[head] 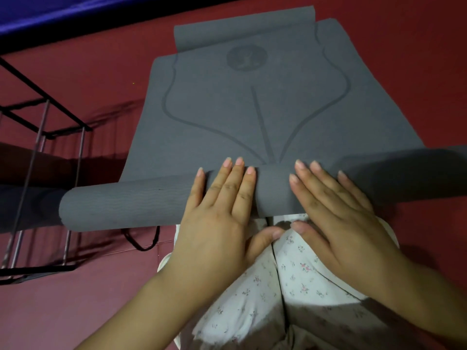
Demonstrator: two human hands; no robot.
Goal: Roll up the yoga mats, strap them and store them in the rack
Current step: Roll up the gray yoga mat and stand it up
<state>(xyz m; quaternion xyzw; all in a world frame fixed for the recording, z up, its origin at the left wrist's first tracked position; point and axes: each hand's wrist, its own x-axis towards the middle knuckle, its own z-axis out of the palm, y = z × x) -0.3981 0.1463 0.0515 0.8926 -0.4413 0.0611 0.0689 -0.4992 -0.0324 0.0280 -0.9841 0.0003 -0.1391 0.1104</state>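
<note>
Both the left hand (217, 210) and right hand (336, 213) are pressing flat-fingered on the grey mat's roll (121, 200), lying crosswise, left to right, on the red floor (75, 299).

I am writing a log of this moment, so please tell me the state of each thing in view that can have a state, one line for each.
Yoga mat: partly rolled from the near end; the far end curls up.
Left hand: open, flat on the roll.
Right hand: open, flat on the roll.
Black strap: loose on the floor, partly under the roll.
Rack: upright at the left; contents unclear.
</note>
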